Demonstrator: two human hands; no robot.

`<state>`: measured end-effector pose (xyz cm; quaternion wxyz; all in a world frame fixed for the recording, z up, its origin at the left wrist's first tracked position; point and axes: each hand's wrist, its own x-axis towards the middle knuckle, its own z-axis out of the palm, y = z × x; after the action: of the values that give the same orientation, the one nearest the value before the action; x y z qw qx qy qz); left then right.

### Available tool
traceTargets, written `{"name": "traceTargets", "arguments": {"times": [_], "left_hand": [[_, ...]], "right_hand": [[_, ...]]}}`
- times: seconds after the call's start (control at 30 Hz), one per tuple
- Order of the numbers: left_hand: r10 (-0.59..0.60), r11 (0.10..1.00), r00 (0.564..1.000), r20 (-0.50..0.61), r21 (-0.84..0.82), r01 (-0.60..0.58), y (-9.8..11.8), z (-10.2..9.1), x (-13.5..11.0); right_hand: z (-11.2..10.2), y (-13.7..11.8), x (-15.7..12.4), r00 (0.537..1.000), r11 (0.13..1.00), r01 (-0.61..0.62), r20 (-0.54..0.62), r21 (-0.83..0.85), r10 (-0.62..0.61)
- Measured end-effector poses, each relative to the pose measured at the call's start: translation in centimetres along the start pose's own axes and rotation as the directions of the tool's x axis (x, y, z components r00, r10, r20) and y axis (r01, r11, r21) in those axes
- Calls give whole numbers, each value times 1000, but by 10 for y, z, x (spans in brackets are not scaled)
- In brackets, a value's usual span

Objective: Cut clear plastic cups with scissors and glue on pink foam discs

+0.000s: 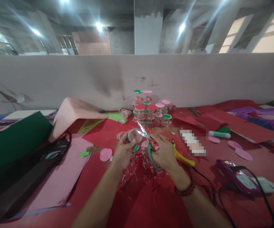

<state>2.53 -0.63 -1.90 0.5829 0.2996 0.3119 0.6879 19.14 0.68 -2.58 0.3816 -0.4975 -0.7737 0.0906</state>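
Note:
Near the middle of the table, my left hand (pixel 124 153) grips a clear round plastic piece (pixel 134 135) that looks like a cut bottle end. My right hand (pixel 165 155) is closed around green-handled scissors (pixel 150 153). Their blades are spread, with one crossing over the plastic piece; whether it touches cannot be made out. Just beyond my hands stands a stack of clear plastic bottle pieces (pixel 148 122) topped with pink, red and green discs. Beneath and between my hands lie curled trimmings (pixel 127 172). A pink disc (pixel 106 154) rests left of my left hand.
Right of my right hand lie a yellow glue gun (pixel 184 160) with a cord, a marker (pixel 219 135) and a purple device (pixel 240 179) with cables. Coloured sheets, including a green one (pixel 15 139), cover the left side. A low white wall (pixel 80 79) bounds the back.

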Motion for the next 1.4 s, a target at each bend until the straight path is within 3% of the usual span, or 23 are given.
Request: {"name": "traceTargets", "arguments": {"times": [0.3, 0.5, 0.7, 0.8, 0.93, 0.97, 1.0, 1.03, 1.1, 1.17, 1.2, 1.23, 1.3, 1.4], "left_hand": [[40, 999, 999, 23, 26, -41, 5, -7, 5], [-31, 999, 999, 24, 19, 31, 7, -8, 2], [-16, 1000, 999, 45, -16, 17, 7, -7, 3], [-8, 1000, 1000, 26, -11, 8, 8, -5, 4], [13, 1000, 1000, 17, -14, -12, 7, -5, 4], [15, 1000, 1000, 23, -16, -15, 7, -5, 4], [16, 1000, 1000, 26, -18, -16, 6, -5, 4], [12, 1000, 1000, 27, -20, -12, 6, -5, 4], [6, 1000, 1000, 16, -26, -5, 6, -6, 3], [1, 999, 1000, 3, -38, -1, 6, -6, 3], [-1, 999, 1000, -1, -50, 1, 6, -6, 3], [-4, 998, 1000, -1, -63, 4, 6, -6, 3], [-7, 996, 1000, 5, -84, 7, 7, -7, 3], [1, 996, 1000, 15, -87, 0, 6, -6, 3]], "right_hand": [[-1, 0, -1, 999, 1000, 24, 28, 6, -25], [3, 0, -4, 1000, 999, -9, 25, 38, 9], [3, -5, -3, 990, 957, -97, 126, 273, 65], [2, -10, -3, 950, 820, -252, 294, 514, 108], [1, -15, -3, 791, 370, -601, 594, 708, 147], [1, -15, -3, 774, 289, -630, 612, 721, 159], [0, -14, -2, 784, 267, -620, 593, 738, 184], [0, -13, -2, 813, 308, -582, 543, 752, 211], [0, -9, 0, 899, 546, -435, 373, 716, 228], [0, -6, 1, 969, 825, -239, 182, 512, 168], [0, -4, 1, 987, 919, -152, 107, 365, 121], [0, -3, 0, 996, 972, -88, 53, 219, 78], [2, -2, -1, 1000, 1000, -21, -1, 14, 21], [4, -2, -2, 1000, 998, -1, -10, -70, 0]]}}
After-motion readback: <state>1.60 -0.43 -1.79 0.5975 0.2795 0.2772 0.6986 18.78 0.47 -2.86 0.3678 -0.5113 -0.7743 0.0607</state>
